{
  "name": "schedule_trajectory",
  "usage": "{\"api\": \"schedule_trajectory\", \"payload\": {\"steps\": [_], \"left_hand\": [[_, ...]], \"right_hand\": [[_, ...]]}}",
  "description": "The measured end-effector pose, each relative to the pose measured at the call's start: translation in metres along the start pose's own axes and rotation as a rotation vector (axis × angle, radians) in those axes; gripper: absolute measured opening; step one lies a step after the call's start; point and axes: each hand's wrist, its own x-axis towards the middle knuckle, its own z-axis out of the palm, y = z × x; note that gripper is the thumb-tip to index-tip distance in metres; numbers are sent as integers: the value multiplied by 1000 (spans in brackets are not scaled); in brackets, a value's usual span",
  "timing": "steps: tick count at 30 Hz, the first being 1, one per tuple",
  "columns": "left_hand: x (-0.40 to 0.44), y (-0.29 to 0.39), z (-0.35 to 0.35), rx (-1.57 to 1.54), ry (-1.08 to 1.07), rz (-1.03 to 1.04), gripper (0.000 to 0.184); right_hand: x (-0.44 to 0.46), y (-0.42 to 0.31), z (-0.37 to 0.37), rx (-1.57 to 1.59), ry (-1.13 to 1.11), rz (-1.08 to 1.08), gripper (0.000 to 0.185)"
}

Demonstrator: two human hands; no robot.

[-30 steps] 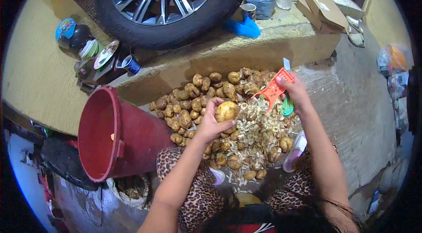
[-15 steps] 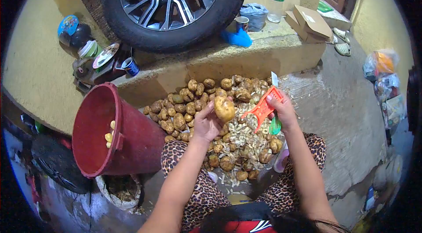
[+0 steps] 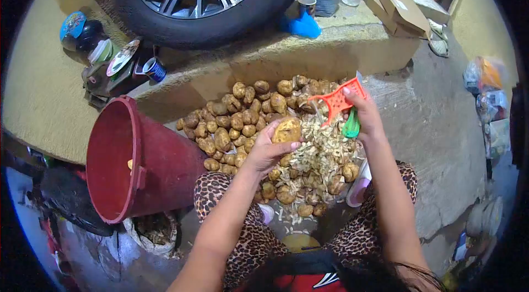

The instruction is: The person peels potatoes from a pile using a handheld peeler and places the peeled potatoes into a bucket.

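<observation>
Fingers (image 3: 268, 132) of the left hand (image 3: 263, 150) were bent around one potato (image 3: 286, 129), right of the red bucket (image 3: 171, 168); they covered its lower left side, and its long axis was hard to judge. Farther right of the bucket, the right hand (image 3: 366, 118) had its fingers closed on one orange peeler (image 3: 336, 102), its forked end pointing toward the bucket and its grip partly hidden. One green object (image 3: 351, 125) showed just below the peeler, its form unclear. Brown potatoes (image 3: 222, 139) beside the bucket overlapped too much to count; one tyre (image 3: 204, 35) beyond it was cut off above.
</observation>
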Motion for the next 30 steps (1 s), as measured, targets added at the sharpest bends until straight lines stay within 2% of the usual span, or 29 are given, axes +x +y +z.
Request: {"api": "schedule_trajectory", "payload": {"steps": [4,7,10,11,14,15,18,21,23,24,27,30], "left_hand": [[6,3,1,-13,70,-176,57],[9,-8,-2,348,58,-57,57],[10,-6,-2,498,17,-64,59],[12,-8,-3,460,24,-100,58],[10,-10,-4,554,50,-117,58],[9,-10,-2,582,56,-127,59],[8,-7,1,665,55,-124,61],[10,-1,-1,787,30,-80,59],[7,12,4,921,34,-97,58],[4,11,4,857,47,-87,57],[3,-1,-9,709,88,-96,57],[10,1,-10,719,72,-163,58]], "right_hand": [[6,-8,3,18,20,83,19],[8,-8,10,86,-104,58,18],[8,4,17,57,-169,74,18],[4,6,20,5,-213,126,20],[-9,19,35,-270,-253,-64,25],[-10,21,36,-194,-240,-76,29],[-10,20,34,-270,-277,-93,27],[-13,18,36,-287,-173,-145,24],[16,14,0,-497,85,-415,23],[23,4,-4,-599,215,-553,22],[19,-14,-8,-341,87,-365,23],[-12,2,25,-178,-100,-110,24]]}}
